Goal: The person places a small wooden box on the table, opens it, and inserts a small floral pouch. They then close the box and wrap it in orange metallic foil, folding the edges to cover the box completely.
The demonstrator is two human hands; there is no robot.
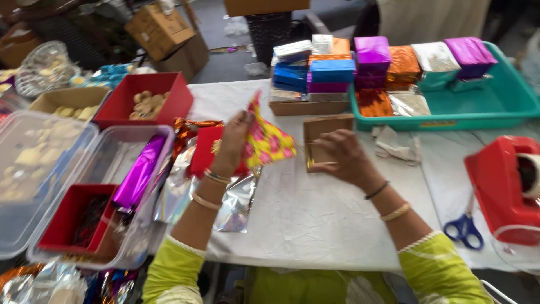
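While many wrapped boxes [360, 65] already sat stacked by the green tray [495, 107], the left hand [230, 147] pinched a yellow flowered paper [269, 142] above the table [315, 208], and the right hand [340, 156] gripped a bare brown box [325, 130], not wrapped yet

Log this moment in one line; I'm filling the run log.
left hand: holds floral paper | right hand: holds small brown box | scissors, red tape dispenser right
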